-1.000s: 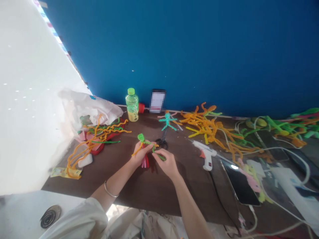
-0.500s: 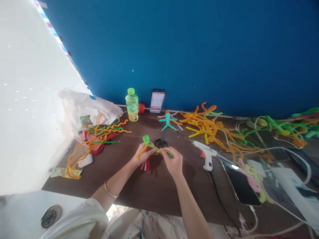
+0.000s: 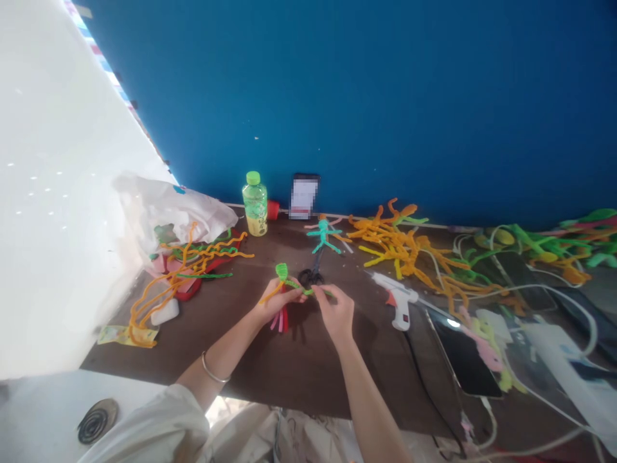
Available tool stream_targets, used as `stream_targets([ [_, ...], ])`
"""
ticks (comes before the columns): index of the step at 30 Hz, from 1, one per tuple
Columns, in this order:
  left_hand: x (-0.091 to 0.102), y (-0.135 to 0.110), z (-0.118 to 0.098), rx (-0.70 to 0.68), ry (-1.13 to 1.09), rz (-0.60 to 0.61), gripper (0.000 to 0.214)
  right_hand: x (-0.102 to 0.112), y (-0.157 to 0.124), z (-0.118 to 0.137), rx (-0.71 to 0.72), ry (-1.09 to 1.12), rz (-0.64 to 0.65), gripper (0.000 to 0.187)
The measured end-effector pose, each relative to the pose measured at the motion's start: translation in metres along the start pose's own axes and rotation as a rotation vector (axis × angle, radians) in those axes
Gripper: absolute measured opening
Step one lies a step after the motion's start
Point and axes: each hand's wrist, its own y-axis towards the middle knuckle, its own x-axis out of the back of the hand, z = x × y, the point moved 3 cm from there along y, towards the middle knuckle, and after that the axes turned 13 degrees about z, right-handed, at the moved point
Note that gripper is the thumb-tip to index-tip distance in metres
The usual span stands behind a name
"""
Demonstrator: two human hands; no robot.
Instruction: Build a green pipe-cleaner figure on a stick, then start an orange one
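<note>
My left hand point(image 3: 274, 305) is closed on a small pipe-cleaner figure point(image 3: 283, 278) with a bright green looped top, an orange strand off to the left and pink ends hanging below the fist. My right hand point(image 3: 336, 310) pinches the green strand of that figure just to its right, fingers pressed together. Both hands hover above the middle of the dark brown table point(image 3: 289, 366). Black scissors point(image 3: 312, 275) lie just behind the hands. A wrist bangle point(image 3: 212, 372) sits on my left forearm.
A white glue gun point(image 3: 398, 299) lies right of my hands, with a phone point(image 3: 463, 355) and cables beyond. Orange pipe cleaners point(image 3: 400, 245) pile at the back, a teal figure point(image 3: 324, 234) beside them. A green bottle point(image 3: 255, 203) and a white bag point(image 3: 168, 207) stand at the left.
My right hand has shifted rightward and up along the green strand, drawing it out sideways. The figure's green loop now sits a little further right. My left hand keeps its hold.
</note>
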Motion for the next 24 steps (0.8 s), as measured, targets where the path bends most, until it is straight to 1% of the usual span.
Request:
stream_targets([
  [3,0.000,-0.001,-0.002,-0.022,0.085,0.041,0.026,0.001,0.000,-0.001,-0.003,-0.010,-0.030,0.022],
  [5,-0.002,-0.002,-0.001,-0.005,0.085,0.099,0.024,0.002,0.000,-0.001,-0.016,-0.016,-0.056,0.024],
  [7,-0.004,-0.003,0.000,0.038,0.023,0.154,0.024,0.002,0.000,-0.001,-0.032,-0.026,-0.059,0.026],
  [9,-0.006,-0.005,0.000,0.069,-0.071,0.168,0.024,0.000,0.000,0.000,-0.049,-0.040,-0.049,0.028],
  [12,-0.007,-0.006,0.000,0.067,-0.189,0.111,0.026,-0.004,0.000,0.001,-0.080,-0.066,0.004,0.034],
  [16,-0.006,-0.005,-0.002,0.002,-0.238,0.016,0.027,-0.010,0.001,-0.001,-0.109,-0.077,0.165,0.040],
  [19,-0.003,-0.002,-0.001,-0.050,-0.241,-0.049,0.025,-0.015,0.002,-0.005,-0.098,-0.062,0.286,0.038],
  [24,0.003,0.000,-0.001,-0.123,-0.188,-0.113,0.024,-0.019,0.001,-0.005,-0.043,-0.096,0.358,0.032],
])
